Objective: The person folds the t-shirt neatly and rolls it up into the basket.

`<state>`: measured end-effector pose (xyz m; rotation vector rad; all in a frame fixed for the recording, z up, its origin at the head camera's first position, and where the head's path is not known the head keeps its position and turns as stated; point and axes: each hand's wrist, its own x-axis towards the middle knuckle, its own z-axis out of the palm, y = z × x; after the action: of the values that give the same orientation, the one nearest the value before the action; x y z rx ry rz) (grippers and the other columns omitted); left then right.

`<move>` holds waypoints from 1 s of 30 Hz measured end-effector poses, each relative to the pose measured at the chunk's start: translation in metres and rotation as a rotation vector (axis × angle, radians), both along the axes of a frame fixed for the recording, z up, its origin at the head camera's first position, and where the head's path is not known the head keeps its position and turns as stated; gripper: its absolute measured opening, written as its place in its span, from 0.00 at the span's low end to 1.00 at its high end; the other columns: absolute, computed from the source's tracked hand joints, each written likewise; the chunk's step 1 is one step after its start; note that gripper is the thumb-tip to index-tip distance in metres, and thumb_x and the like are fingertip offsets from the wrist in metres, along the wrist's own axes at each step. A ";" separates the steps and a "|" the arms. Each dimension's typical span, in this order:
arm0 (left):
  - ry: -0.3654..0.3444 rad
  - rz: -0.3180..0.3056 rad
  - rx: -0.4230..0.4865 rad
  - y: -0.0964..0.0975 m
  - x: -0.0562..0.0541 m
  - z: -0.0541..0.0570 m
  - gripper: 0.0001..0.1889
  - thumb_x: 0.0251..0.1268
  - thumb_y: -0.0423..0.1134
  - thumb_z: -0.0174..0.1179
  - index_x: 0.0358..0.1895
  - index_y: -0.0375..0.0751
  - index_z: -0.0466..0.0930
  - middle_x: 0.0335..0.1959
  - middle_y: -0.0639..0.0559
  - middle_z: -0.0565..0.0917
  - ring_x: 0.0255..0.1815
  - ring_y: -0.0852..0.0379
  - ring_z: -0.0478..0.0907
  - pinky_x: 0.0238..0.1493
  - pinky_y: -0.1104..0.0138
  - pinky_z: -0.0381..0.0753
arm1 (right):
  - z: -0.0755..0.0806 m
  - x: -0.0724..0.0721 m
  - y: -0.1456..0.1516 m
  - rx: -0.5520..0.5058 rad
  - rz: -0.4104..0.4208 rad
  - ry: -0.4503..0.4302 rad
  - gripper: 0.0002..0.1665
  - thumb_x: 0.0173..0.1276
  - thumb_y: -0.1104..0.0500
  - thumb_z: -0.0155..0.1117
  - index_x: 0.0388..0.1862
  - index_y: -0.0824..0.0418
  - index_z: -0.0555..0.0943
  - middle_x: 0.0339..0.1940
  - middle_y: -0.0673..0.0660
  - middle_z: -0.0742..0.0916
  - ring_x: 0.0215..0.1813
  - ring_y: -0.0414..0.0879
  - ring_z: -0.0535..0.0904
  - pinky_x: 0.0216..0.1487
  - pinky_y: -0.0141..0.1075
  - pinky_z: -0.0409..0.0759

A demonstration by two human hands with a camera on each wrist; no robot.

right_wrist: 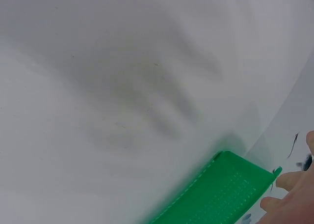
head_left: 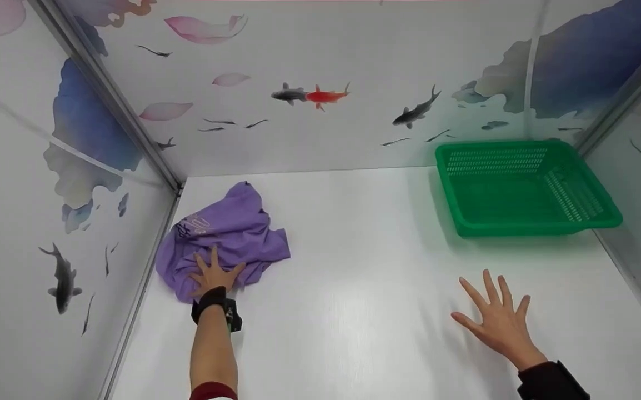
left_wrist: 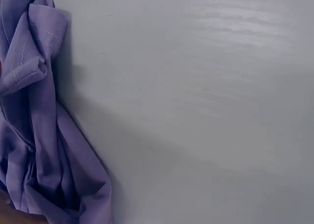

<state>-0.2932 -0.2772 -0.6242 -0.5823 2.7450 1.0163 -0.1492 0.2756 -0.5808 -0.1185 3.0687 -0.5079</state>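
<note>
A crumpled purple garment [head_left: 237,222] with small lettering lies at the table's left side, its stitched hem showing in the left wrist view, where the purple cloth [left_wrist: 44,135] fills the left edge. My left hand [head_left: 215,276] rests on the near part of it with fingers spread. Over the right part of the table hovers my right hand [head_left: 501,325], fingers spread and holding nothing, its shadow falling on the surface. Beyond it stands a green plastic basket [head_left: 520,229]. The right wrist view shows the same basket [right_wrist: 221,189] beside the fingers [right_wrist: 289,180].
The white tabletop [head_left: 348,278] is enclosed by a back wall [head_left: 342,139] and side walls printed with fish, petals and blue shapes. A metal strip [head_left: 126,333] runs along the left edge. The basket stands by the back right corner.
</note>
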 end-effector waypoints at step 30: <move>0.325 -0.303 -0.335 0.193 0.067 -0.036 0.28 0.55 0.47 0.71 0.60 0.47 0.79 0.67 0.37 0.69 0.65 0.19 0.58 0.55 0.30 0.64 | -0.008 -0.024 -0.032 -0.012 0.048 0.021 0.43 0.63 0.40 0.64 0.73 0.57 0.66 0.74 0.75 0.58 0.74 0.74 0.46 0.58 0.80 0.37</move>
<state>-0.2261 -0.0840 -0.6602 -0.0269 3.1857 0.6321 -0.1735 0.2436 -0.5889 -0.1987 3.0755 -0.5262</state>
